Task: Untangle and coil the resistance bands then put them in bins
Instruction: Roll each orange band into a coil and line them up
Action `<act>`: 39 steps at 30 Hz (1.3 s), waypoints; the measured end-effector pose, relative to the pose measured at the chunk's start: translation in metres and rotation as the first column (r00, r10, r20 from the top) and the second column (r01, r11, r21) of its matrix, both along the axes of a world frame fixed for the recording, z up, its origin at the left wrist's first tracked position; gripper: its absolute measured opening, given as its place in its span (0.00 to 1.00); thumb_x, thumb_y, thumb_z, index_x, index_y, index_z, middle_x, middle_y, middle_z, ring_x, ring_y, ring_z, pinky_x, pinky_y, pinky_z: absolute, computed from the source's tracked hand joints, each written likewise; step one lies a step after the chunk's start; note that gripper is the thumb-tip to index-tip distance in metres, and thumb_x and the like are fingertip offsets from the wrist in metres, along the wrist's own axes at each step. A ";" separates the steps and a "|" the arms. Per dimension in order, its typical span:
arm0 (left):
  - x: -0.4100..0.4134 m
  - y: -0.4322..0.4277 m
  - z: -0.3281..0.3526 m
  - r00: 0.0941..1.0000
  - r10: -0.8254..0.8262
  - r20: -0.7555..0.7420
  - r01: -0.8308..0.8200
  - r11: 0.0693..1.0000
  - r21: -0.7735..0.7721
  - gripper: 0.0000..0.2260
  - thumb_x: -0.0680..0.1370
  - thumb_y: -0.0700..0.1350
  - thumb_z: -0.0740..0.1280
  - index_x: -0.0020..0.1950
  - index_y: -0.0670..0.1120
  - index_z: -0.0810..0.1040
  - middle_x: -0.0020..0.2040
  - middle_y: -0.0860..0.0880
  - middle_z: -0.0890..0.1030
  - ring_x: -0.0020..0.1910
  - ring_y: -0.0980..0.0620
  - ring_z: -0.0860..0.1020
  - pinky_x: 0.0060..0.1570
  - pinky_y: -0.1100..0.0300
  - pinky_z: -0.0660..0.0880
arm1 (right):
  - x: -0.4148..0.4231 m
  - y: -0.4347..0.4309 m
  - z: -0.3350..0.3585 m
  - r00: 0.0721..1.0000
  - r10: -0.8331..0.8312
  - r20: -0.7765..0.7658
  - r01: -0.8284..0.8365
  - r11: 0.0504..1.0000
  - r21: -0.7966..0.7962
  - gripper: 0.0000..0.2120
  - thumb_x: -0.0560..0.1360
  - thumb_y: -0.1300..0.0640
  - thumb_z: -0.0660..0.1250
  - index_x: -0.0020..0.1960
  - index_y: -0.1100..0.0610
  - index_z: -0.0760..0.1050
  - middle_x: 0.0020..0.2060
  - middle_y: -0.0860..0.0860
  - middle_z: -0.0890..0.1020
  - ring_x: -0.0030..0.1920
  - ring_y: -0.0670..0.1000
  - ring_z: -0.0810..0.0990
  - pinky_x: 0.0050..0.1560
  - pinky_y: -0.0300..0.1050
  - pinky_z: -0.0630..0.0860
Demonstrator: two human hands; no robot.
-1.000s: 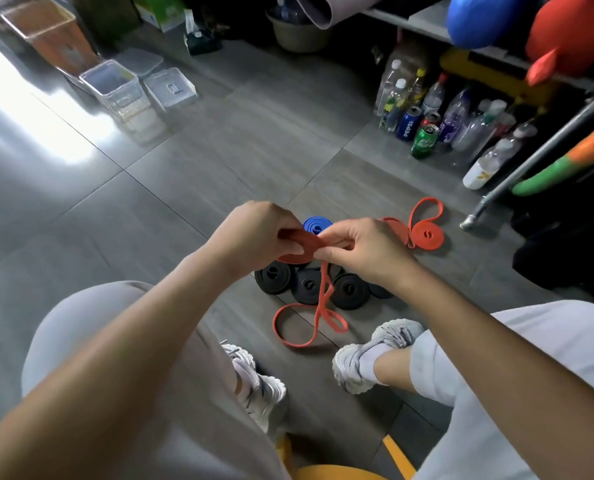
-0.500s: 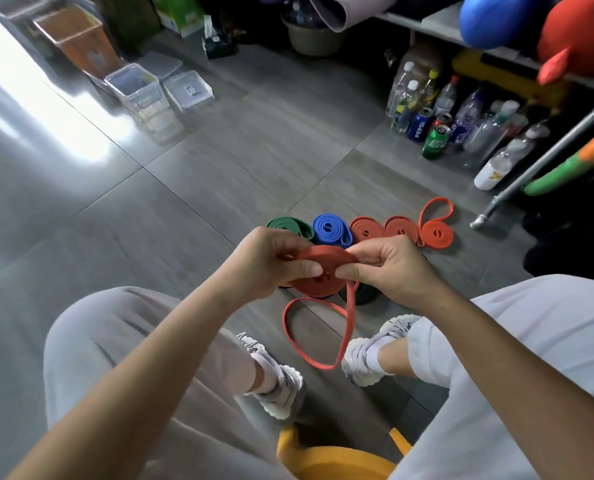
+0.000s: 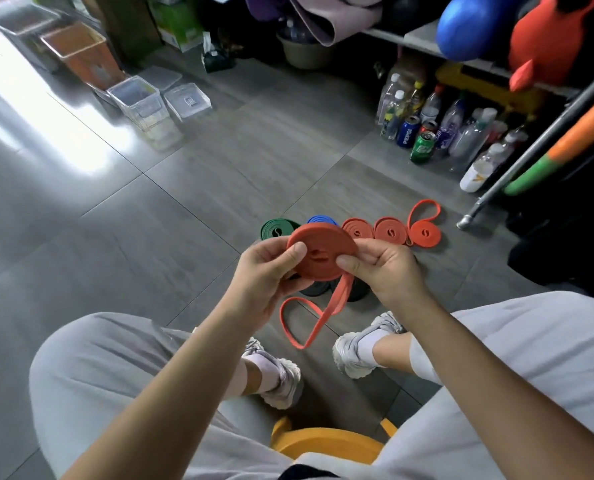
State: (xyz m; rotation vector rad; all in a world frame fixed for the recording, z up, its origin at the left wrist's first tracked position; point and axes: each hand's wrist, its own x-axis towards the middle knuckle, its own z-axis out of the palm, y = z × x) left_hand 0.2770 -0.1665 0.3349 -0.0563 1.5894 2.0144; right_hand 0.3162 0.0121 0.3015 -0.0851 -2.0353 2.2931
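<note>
Over the floor point(image 3: 184, 209) between my knees, my left hand point(image 3: 264, 275) and right hand point(image 3: 385, 271) both pinch the half-wound red band coil point(image 3: 323, 244) by its rim, uncoiled tail point(image 3: 326, 311) hanging below the right hand, so winding likely feeds from that side.

On the grey tiled floor point(image 3: 219, 161), a blue coil point(image 3: 323, 220) lies in a row, with a green coil point(image 3: 276, 230) just left of it, three orange coils point(image 3: 390, 232) to its right, black coils point(image 3: 318, 289) nearer the person, clear bins point(image 3: 139, 98) far beyond it leftward and bottles point(image 3: 461, 133) beyond it rightward.
</note>
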 end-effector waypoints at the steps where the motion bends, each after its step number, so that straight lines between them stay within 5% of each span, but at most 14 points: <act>1: -0.001 -0.002 0.001 0.999 -0.017 -0.045 0.013 0.996 -0.085 0.06 0.72 0.42 0.70 0.48 0.45 0.80 0.44 0.46 0.84 0.45 0.47 0.82 0.47 0.53 0.80 | 0.000 0.000 0.000 1.000 0.017 0.008 -0.017 0.998 0.060 0.11 0.68 0.67 0.71 0.46 0.53 0.80 0.39 0.42 0.85 0.42 0.41 0.83 0.45 0.33 0.77; 3: -0.005 -0.007 0.005 0.946 -0.170 -0.277 0.038 0.904 -0.427 0.08 0.73 0.39 0.71 0.49 0.48 0.78 0.44 0.51 0.81 0.46 0.49 0.80 0.47 0.56 0.80 | 0.001 0.002 0.000 0.997 0.061 0.051 -0.069 0.983 0.171 0.14 0.69 0.69 0.72 0.45 0.50 0.81 0.38 0.41 0.85 0.42 0.41 0.83 0.46 0.34 0.77; 5: -0.006 -0.006 0.014 0.763 -0.461 -0.454 -0.025 0.680 -0.733 0.14 0.72 0.42 0.73 0.56 0.49 0.77 0.48 0.54 0.80 0.47 0.51 0.79 0.48 0.58 0.76 | 0.000 0.002 0.002 0.990 0.108 0.093 -0.131 0.949 0.286 0.16 0.68 0.68 0.73 0.44 0.46 0.81 0.39 0.42 0.85 0.43 0.42 0.84 0.49 0.40 0.79; 7: -0.006 0.000 0.026 0.587 -0.691 -0.422 -0.087 0.465 -0.881 0.14 0.72 0.46 0.71 0.58 0.51 0.78 0.48 0.53 0.81 0.47 0.50 0.78 0.47 0.57 0.74 | -0.001 -0.003 0.005 0.984 0.153 0.096 -0.179 0.892 0.416 0.11 0.68 0.61 0.74 0.43 0.45 0.82 0.40 0.42 0.85 0.44 0.42 0.84 0.51 0.44 0.80; 9: -0.010 0.005 0.035 0.510 -0.767 -0.389 -0.114 0.389 -0.914 0.09 0.73 0.46 0.69 0.53 0.51 0.80 0.44 0.51 0.81 0.44 0.49 0.77 0.43 0.57 0.72 | -0.002 -0.006 0.009 0.983 0.165 0.086 -0.186 0.871 0.454 0.08 0.66 0.52 0.74 0.44 0.43 0.82 0.41 0.42 0.86 0.44 0.42 0.84 0.50 0.45 0.80; 12: -0.018 0.004 0.041 0.534 -0.704 -0.469 -0.095 0.501 -0.860 0.07 0.72 0.43 0.70 0.49 0.48 0.83 0.39 0.53 0.80 0.40 0.50 0.76 0.42 0.60 0.70 | -0.003 -0.001 0.012 0.983 0.160 0.085 -0.179 0.929 0.323 0.11 0.66 0.56 0.77 0.42 0.41 0.82 0.40 0.44 0.86 0.44 0.46 0.85 0.50 0.44 0.80; 17: -0.023 -0.003 0.033 0.645 -0.535 -0.547 -0.138 0.622 -0.771 0.08 0.70 0.41 0.72 0.49 0.48 0.84 0.38 0.60 0.78 0.39 0.58 0.77 0.44 0.66 0.71 | -0.001 0.016 0.006 0.992 0.088 0.087 -0.115 0.917 0.383 0.13 0.67 0.63 0.76 0.40 0.44 0.81 0.38 0.46 0.86 0.42 0.48 0.85 0.50 0.46 0.80; 20: -0.020 -0.003 0.025 0.748 -0.356 -0.560 -0.124 0.755 -0.644 0.07 0.70 0.39 0.73 0.44 0.50 0.84 0.33 0.60 0.79 0.33 0.61 0.76 0.40 0.65 0.74 | -0.001 0.012 0.006 0.993 0.091 0.073 -0.109 0.947 0.303 0.14 0.68 0.66 0.74 0.44 0.46 0.81 0.38 0.41 0.85 0.43 0.42 0.84 0.48 0.35 0.78; 23: -0.014 -0.001 0.022 0.899 -0.068 -0.432 -0.124 0.908 -0.400 0.13 0.71 0.35 0.72 0.38 0.55 0.82 0.35 0.52 0.82 0.35 0.53 0.79 0.40 0.53 0.80 | -0.002 0.006 0.005 0.998 0.054 0.045 -0.059 0.990 0.130 0.13 0.67 0.68 0.73 0.45 0.51 0.81 0.37 0.39 0.84 0.41 0.39 0.83 0.45 0.30 0.76; 28: -0.006 -0.001 0.013 0.982 0.055 -0.183 -0.094 0.973 -0.212 0.05 0.74 0.37 0.69 0.46 0.47 0.81 0.37 0.50 0.83 0.35 0.54 0.81 0.34 0.58 0.79 | -0.004 0.004 -0.001 0.999 -0.009 0.031 0.006 0.997 0.080 0.11 0.68 0.67 0.72 0.45 0.52 0.81 0.38 0.41 0.85 0.42 0.40 0.83 0.45 0.31 0.76; 31: -0.011 -0.005 0.010 0.956 -0.168 -0.243 0.043 0.893 -0.448 0.07 0.74 0.36 0.69 0.51 0.42 0.77 0.43 0.49 0.80 0.40 0.53 0.80 0.41 0.61 0.78 | -0.002 0.007 -0.004 0.998 0.015 0.062 -0.027 0.982 0.189 0.13 0.68 0.68 0.73 0.43 0.49 0.81 0.39 0.43 0.85 0.40 0.40 0.83 0.44 0.32 0.77; 34: -0.018 -0.001 0.018 0.694 -0.604 -0.390 0.038 0.573 -0.819 0.17 0.72 0.40 0.72 0.60 0.46 0.77 0.49 0.53 0.79 0.47 0.53 0.78 0.48 0.63 0.73 | -0.002 0.008 -0.004 0.994 0.062 0.088 -0.092 0.911 0.402 0.15 0.67 0.65 0.75 0.42 0.45 0.81 0.41 0.49 0.86 0.41 0.42 0.84 0.48 0.41 0.80; 37: -0.018 0.012 0.028 0.515 -0.802 -0.301 -0.015 0.343 -0.939 0.15 0.72 0.47 0.71 0.58 0.50 0.78 0.47 0.54 0.80 0.46 0.51 0.77 0.46 0.59 0.72 | -0.004 0.002 0.001 0.989 0.124 0.081 -0.148 0.830 0.538 0.07 0.68 0.60 0.75 0.44 0.50 0.83 0.39 0.46 0.86 0.42 0.43 0.84 0.50 0.47 0.80; 39: -0.018 0.016 0.032 0.473 -0.821 -0.320 -0.049 0.338 -0.940 0.09 0.73 0.48 0.70 0.52 0.48 0.80 0.40 0.51 0.78 0.42 0.50 0.76 0.42 0.59 0.70 | -0.004 0.003 0.006 0.992 0.114 0.061 -0.129 0.847 0.516 0.09 0.68 0.60 0.75 0.42 0.47 0.82 0.38 0.45 0.85 0.40 0.43 0.84 0.49 0.47 0.80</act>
